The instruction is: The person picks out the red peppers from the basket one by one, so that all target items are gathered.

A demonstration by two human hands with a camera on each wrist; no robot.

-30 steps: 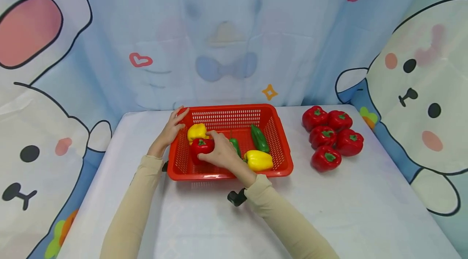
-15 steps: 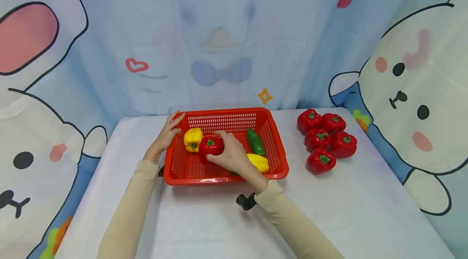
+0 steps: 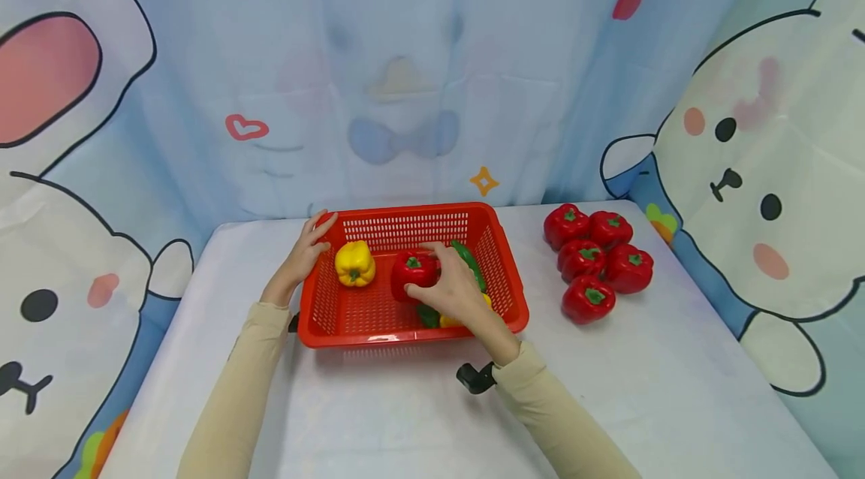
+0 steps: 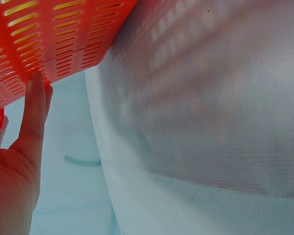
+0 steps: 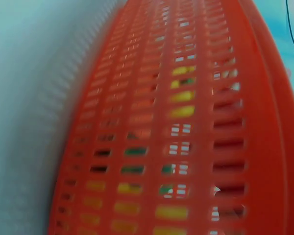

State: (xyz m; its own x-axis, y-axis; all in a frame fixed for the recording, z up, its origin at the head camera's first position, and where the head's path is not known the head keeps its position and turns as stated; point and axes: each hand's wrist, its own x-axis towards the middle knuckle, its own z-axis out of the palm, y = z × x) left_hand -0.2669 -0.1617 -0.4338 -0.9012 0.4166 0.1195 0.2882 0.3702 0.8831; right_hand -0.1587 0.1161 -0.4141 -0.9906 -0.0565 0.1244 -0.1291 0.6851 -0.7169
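Observation:
My right hand (image 3: 451,290) grips a red bell pepper (image 3: 408,280) between thumb and fingers, inside a red plastic basket (image 3: 399,339). My left hand (image 3: 302,252) touches the basket's left wall near its back corner; in the left wrist view its extended fingers (image 4: 33,105) lie against the slotted outer wall. A yellow bell pepper (image 3: 354,264) sits at the basket's left. Beyond my right hand shows a long green pepper (image 3: 471,261). Beneath that hand are a dark green piece (image 3: 427,315) and another yellow pepper (image 3: 450,322), both mostly hidden.
On the white-covered table (image 3: 378,419), several red bell peppers (image 3: 583,259) are grouped right of the basket. A pale blue cartoon curtain (image 3: 399,36) hangs behind. The basket's front wall (image 5: 152,112) fills the right wrist view, with yellow and green showing through its slots.
My right hand has carried the red bell pepper rightward across the basket, away from the yellow one at the left. My left hand stays at the basket's wall. The head view has shifted slightly.

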